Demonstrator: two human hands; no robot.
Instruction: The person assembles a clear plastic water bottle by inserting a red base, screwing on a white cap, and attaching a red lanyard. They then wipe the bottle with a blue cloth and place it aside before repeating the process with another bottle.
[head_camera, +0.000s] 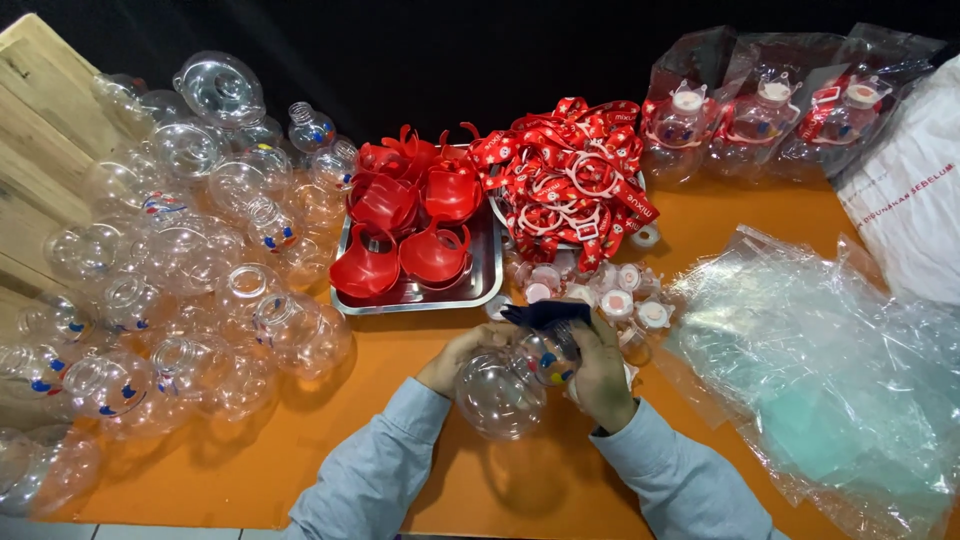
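Note:
A clear round plastic bottle (500, 392) with small coloured dots is held over the orange table (400, 460), just in front of me. My left hand (462, 355) grips it from the left side. My right hand (603, 372) wraps around its right side and neck. A dark blue piece (545, 314) sits at the bottle's top, between my fingers. Just beyond my hands lie several small white and pink caps (617, 298).
A large pile of clear round bottles (190, 270) fills the left side. A metal tray (484, 290) holds red plastic pieces (405, 220). Red printed straps (570, 170) lie heaped behind. Bagged finished bottles (760, 110) stand at back right; clear plastic bags (820, 370) are spread on the right.

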